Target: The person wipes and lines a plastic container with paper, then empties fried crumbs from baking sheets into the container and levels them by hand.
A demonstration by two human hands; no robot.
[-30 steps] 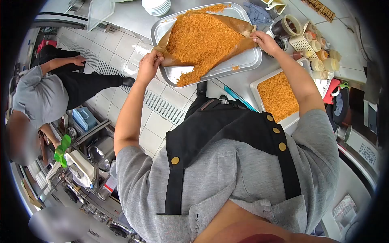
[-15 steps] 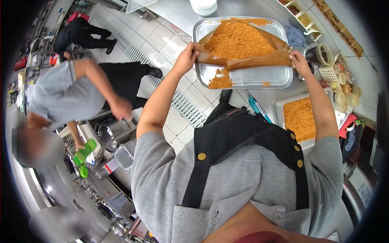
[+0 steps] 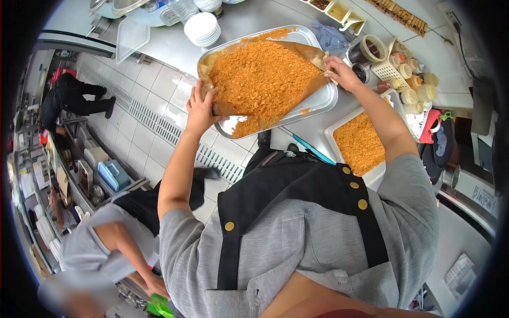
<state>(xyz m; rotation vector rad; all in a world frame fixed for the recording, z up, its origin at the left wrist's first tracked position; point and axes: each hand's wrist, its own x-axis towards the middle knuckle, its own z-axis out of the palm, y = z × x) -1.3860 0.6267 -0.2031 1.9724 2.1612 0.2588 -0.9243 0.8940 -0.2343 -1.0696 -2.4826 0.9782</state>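
A sheet of brown baking paper [image 3: 313, 85] heaped with orange-brown crumbs [image 3: 260, 74] lies in a shallow metal tray [image 3: 323, 107]. My left hand [image 3: 200, 110] grips the paper's left edge at the tray's near left corner, fingers up along its outside. On the other side, my right hand [image 3: 341, 72] pinches the paper's raised right edge. Crumbs have spilled off the near edge onto the bare tray bottom. To the right, a white rectangular container [image 3: 332, 139] holds more of the same crumbs.
Stacked white plates [image 3: 202, 29] stand behind the tray. Sauce bottles [image 3: 419, 87] and a dark-filled tub [image 3: 368, 49] line the right side. A blue cloth [image 3: 330, 37] lies behind. At left, a co-worker [image 3: 108, 238] bends low with a green object; another person [image 3: 69, 98] is farther off.
The view has turned, shifting the tray left. The paper, folded over before, now lies more opened, with crumbs spread toward the near edge. The co-worker has moved lower in view.
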